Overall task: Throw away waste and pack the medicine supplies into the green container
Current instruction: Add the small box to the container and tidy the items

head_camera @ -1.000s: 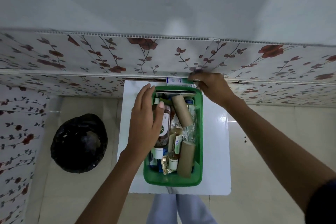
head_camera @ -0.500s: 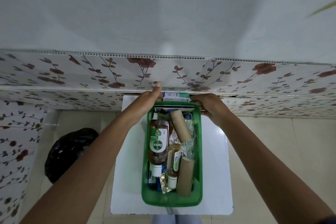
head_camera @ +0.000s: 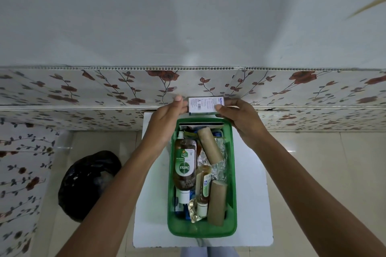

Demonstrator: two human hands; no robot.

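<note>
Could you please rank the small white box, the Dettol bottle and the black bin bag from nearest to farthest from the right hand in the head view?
From the right hand:
1. Small white box, held between both hands beyond the green container.
2. Dettol bottle, lying in the container's left side.
3. Black bin bag, on the floor, far left.

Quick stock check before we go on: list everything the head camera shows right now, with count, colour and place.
green container: 1, green, on the white table
white table: 1, white, against the floral wall
medicine box: 1, white with blue edge, held above the container's far end
Dettol bottle: 1, brown with green label, left side of the container
cardboard tubes: 2, brown, right side of the container
small bottle: 1, amber, middle of the container
foil strips: count unclear, silver, under the tubes
bin bag: 1, black, floor left of the table
left hand: on the box's left end
right hand: on the box's right end
</note>
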